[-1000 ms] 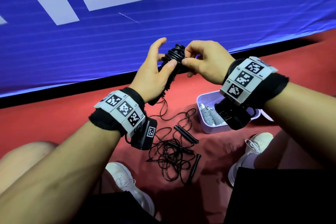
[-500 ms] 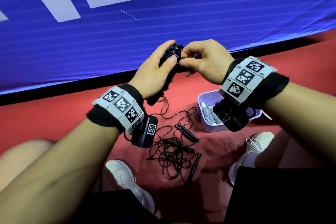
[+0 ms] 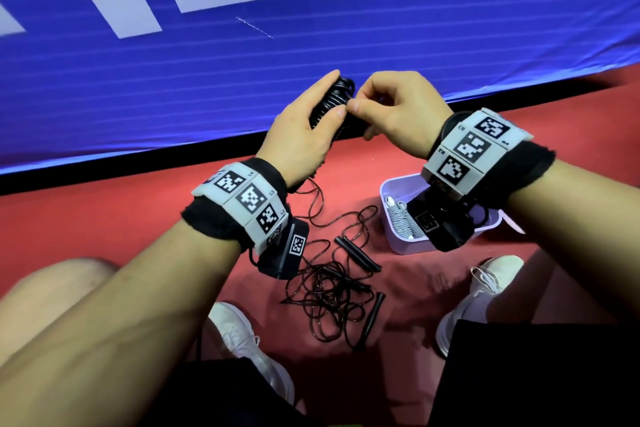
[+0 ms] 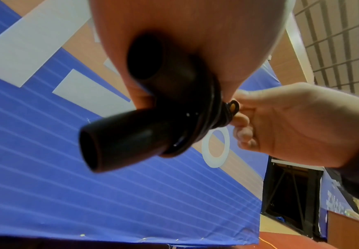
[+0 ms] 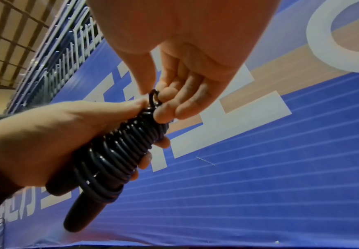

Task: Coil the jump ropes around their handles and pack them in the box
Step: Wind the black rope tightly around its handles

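Head view showed my left hand [image 3: 304, 135] wrapped round the coiled black rope bundle [image 3: 332, 100], raised above the red floor [image 3: 104, 218]. My right hand [image 3: 391, 111] pinched the rope's end loop [image 5: 154, 97]. Loose ropes [image 3: 332, 291] lay beside the lavender box [image 3: 391, 198].

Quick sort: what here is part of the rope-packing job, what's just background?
Job:
coiled black rope, gripped by left hand
right hand, pinching its end loop
loose black ropes on floor
lilac box, grey coiled rope inside

Background:
blue banner
white shoes
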`<state>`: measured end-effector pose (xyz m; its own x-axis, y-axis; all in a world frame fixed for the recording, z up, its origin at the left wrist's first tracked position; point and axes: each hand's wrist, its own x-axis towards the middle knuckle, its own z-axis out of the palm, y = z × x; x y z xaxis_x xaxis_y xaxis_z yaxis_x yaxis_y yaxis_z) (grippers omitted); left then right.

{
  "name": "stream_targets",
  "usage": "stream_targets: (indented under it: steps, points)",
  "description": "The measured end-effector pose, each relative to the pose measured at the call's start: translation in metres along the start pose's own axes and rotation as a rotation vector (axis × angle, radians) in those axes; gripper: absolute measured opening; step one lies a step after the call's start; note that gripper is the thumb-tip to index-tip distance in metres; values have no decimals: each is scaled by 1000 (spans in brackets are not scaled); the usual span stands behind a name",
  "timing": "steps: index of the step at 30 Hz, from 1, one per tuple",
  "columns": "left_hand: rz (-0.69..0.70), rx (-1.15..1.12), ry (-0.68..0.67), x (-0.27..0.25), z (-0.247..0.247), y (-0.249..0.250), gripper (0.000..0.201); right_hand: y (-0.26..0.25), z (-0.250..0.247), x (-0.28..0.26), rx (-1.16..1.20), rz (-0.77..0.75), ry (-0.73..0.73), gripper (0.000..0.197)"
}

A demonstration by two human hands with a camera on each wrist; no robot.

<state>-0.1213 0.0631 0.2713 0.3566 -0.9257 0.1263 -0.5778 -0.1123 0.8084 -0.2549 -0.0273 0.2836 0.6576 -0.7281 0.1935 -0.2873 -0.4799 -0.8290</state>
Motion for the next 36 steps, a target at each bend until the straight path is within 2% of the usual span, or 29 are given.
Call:
stream_targets:
  steps: [6,13,17,23,30,36]
  points:
    - [17,69,5,-1,-6,0,50,3,10,8,238,173,-43,27]
    - [67,132,-7,-4,-6,-7,51,-3,1,10,296,429,-256,31]
    - [68,122,12,-4,-6,-5,51,-5,-1,9,336,522,-312,30]
    - [69,179,-17,-4,-2,-10,52,-6,4,3,362,603,-288,26]
    - [90,223,-27,-4,-1,-11,53,-6,2,4,302,626,-290,23]
    - [78,58,27,-3,-1,-10,52,-8,-1,5,383,552,-315,25]
